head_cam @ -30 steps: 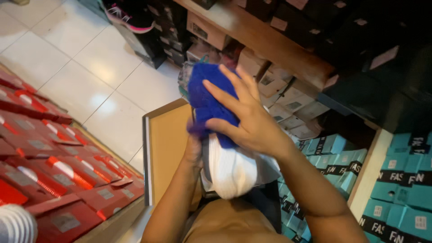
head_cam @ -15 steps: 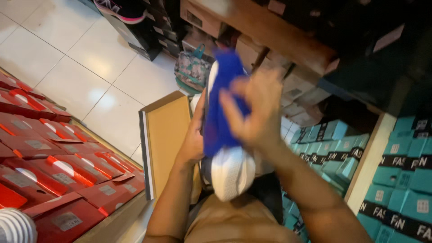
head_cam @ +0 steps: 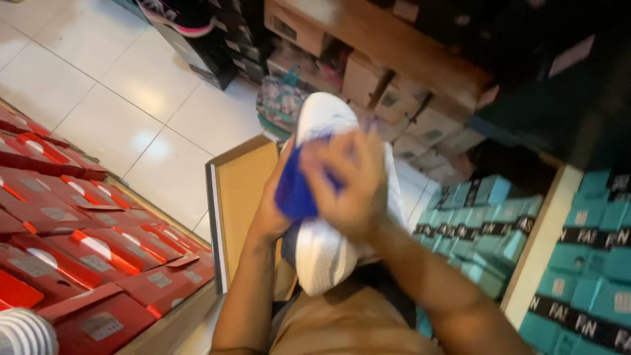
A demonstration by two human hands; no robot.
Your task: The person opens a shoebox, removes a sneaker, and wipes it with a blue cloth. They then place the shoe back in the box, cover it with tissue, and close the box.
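Compared with half a second before: more of the white shoe [head_cam: 328,217] bared at its far end, where the blue cloth [head_cam: 296,190] had earlier covered the upper length; cloth now bunched lower and to the left, against the shoe's side. View shifted a little too, with more tiled floor [head_cam: 118,98] showing.

Held up over the lap, in the middle of the view, sole side toward the camera, long axis running away from the body. Right hand [head_cam: 351,190] laid over the middle of the shoe, fingers curled and pressed onto the cloth, closed on cloth and shoe together. Left hand [head_cam: 269,213] wrapped round the shoe's left edge from behind, gripping it; fingers mostly hidden by the shoe.

Just behind the left forearm, an open cardboard box [head_cam: 240,197], tilted on edge, plain brown inside, nothing seen in it. To the left, rows of shut red shoe boxes [head_cam: 79,243] packed close; contents not visible. At the bottom left corner, part of a striped white object [head_cam: 23,332], too cropped to tell. To the right, stacks of shut teal boxes [head_cam: 585,256] with dark bands, split by a pale wooden upright [head_cam: 539,243]. Beyond the shoe, brown boxes [head_cam: 368,79] under a wooden shelf [head_cam: 394,39], and a patterned bag [head_cam: 282,102] on the floor.
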